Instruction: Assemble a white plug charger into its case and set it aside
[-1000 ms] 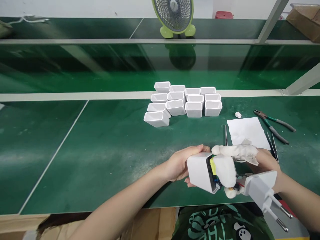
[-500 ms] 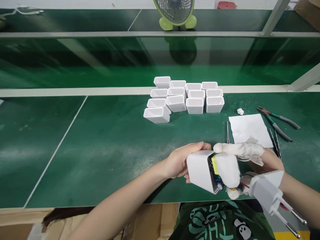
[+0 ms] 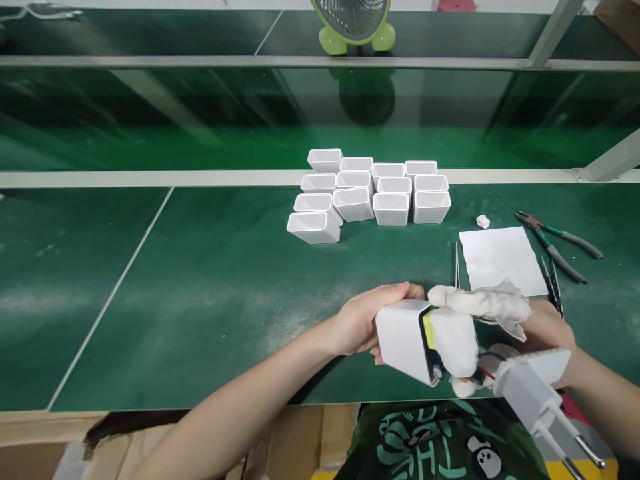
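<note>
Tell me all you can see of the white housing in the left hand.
The white housing is a smooth, plastic-looking rectangular shell with rounded edges, tilted, its open end facing right. The left hand grips it from behind, above the green bench's near edge. A circuit board with a yellow part sits partly inside the opening. The right hand, its fingers wrapped in white, presses on that board.

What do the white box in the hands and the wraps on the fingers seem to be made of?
The white box looks like smooth moulded plastic: even matt white with crisp edges. The wraps on the right hand look like soft cloth or tape, creased and frayed at the ends; which one is unclear.
</note>
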Demonstrator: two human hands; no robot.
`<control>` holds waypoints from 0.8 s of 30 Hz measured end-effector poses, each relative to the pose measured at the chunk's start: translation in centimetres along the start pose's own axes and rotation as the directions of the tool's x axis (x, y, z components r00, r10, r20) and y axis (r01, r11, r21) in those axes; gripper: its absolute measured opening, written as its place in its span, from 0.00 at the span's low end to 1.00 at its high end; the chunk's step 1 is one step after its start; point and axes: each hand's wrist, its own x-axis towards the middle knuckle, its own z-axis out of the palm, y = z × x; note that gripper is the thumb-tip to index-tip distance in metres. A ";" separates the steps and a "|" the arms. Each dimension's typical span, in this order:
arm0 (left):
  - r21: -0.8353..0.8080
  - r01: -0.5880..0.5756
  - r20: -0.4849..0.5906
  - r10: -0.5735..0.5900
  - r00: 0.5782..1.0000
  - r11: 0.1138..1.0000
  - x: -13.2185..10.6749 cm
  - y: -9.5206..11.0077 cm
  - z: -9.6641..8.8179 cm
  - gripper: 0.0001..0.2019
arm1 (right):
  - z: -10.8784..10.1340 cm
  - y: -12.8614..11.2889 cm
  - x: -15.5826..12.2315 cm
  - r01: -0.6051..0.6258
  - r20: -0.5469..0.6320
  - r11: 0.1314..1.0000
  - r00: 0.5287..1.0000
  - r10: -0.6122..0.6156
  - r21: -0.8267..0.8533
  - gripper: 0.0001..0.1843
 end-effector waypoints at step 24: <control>0.008 0.066 -0.003 -0.066 0.998 0.998 0.4 -1.0 -0.4 0.30 | 0.6 0.7 0.2 0.217 0.068 0.958 0.976 -0.207 -0.190 0.34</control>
